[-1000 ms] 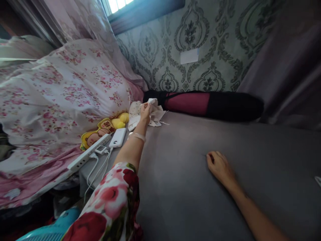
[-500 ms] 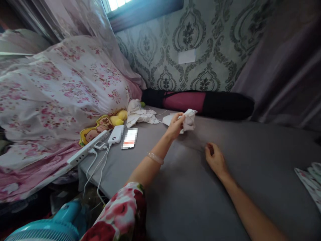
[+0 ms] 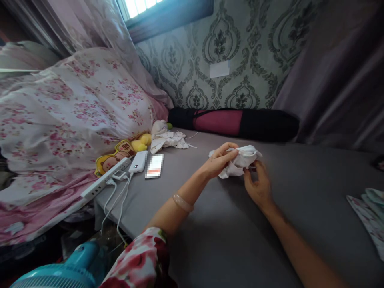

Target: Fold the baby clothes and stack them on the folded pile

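A crumpled white cloth [image 3: 244, 158] is held over the grey sheet [image 3: 210, 224], between my two hands. My left hand [image 3: 220, 160], with a pale bangle on its wrist, grips the cloth from the left, thumb on top. At its lower right edge, my right hand [image 3: 259, 182] has thumb and fingers closed on the fabric. Folds hide some of my fingertips. What kind of garment or cloth it is, I cannot make out.
A black and maroon long bag [image 3: 219, 122] lies along the wall. To the left are a spotted cloth [image 3: 168, 140], a phone [image 3: 155, 166], a power bank [image 3: 139, 161], a power strip [image 3: 105, 178] and a blue fan [image 3: 57, 272]. Folded fabric [image 3: 367, 216] lies at right.
My left hand has brought the white cloth rightward and nearer to me. My right hand, formerly apart from it, now grips its edge.
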The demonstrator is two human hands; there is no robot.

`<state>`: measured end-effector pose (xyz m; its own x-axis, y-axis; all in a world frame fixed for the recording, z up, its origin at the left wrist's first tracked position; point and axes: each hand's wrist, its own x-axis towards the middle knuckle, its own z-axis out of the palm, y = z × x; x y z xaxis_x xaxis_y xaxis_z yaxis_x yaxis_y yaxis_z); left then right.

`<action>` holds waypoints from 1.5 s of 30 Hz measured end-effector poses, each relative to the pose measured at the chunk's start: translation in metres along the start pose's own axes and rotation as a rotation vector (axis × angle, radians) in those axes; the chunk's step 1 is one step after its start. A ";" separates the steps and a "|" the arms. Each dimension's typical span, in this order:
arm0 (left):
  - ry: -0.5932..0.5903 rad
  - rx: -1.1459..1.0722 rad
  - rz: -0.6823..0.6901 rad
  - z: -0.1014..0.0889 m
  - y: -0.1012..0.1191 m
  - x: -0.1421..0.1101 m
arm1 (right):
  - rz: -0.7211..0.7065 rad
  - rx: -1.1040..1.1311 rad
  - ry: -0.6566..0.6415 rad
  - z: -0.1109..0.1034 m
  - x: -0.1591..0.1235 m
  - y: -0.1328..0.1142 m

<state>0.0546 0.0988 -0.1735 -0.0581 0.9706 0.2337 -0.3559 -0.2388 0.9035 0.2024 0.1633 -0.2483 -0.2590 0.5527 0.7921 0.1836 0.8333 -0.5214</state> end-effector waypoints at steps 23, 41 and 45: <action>0.253 -0.194 0.002 0.015 0.014 0.011 | 0.270 0.477 -0.212 -0.050 0.045 -0.044; 0.155 0.105 0.022 0.008 0.006 -0.005 | 0.321 0.169 -0.097 -0.074 0.056 -0.028; 0.079 0.237 0.063 0.012 0.010 -0.007 | 0.458 0.225 -0.156 -0.106 0.067 -0.056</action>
<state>0.0627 0.0889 -0.1619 -0.1488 0.9508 0.2718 -0.1210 -0.2903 0.9493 0.2749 0.1524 -0.1327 -0.3407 0.8413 0.4198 0.1077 0.4785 -0.8715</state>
